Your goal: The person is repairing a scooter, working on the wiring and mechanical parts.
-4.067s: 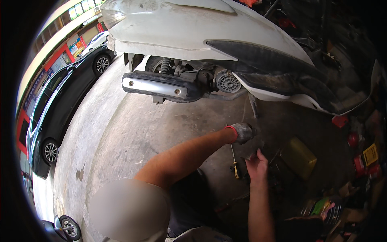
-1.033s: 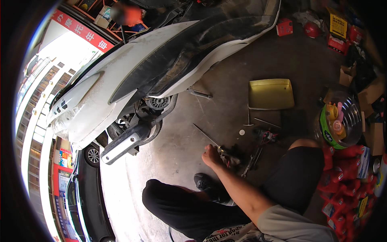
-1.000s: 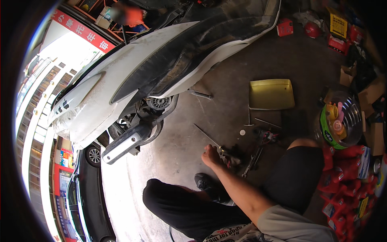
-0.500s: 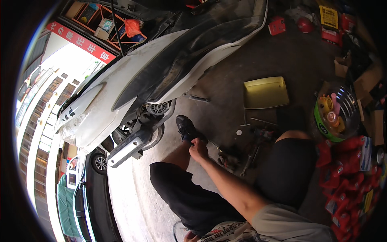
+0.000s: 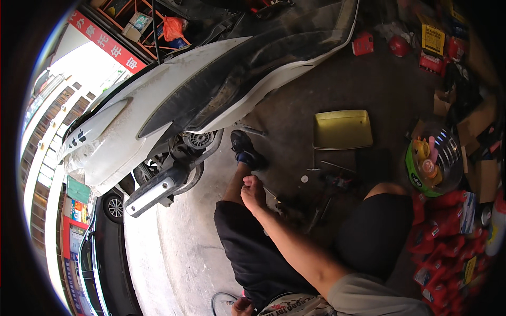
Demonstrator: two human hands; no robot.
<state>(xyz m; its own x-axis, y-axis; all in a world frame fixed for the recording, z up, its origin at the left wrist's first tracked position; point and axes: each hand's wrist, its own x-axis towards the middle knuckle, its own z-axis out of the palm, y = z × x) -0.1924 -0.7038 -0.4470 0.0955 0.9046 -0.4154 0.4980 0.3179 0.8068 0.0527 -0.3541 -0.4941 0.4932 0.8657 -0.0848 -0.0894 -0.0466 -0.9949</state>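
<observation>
My right hand [image 5: 253,192] is closed in front of my left shin, just below the dark shoe [image 5: 244,147]. Whatever its curled fingers hold, if anything, is hidden. Low in the view, beside my thigh, part of my left hand [image 5: 243,306] shows with bent fingers. A small red bit and a thin black hose [image 5: 213,301] lie close by it; I cannot make out what it grips. Beyond my foot stands a white and black scooter [image 5: 211,95] with a silver-covered exhaust [image 5: 153,196].
A yellowish metal tray [image 5: 342,130] lies on the floor, with a T-shaped tool [image 5: 313,162], a rod and a white disc [image 5: 304,179] nearby. To the right are a basket of bottles [image 5: 421,181] and a heap of red packages [image 5: 448,226]. A dark car [image 5: 113,253] stands outside at left.
My right hand has drawn back from the shoe and sits lower against the shin, still closed. More of my left hand shows at the lower edge. The whole view has shifted a little.
</observation>
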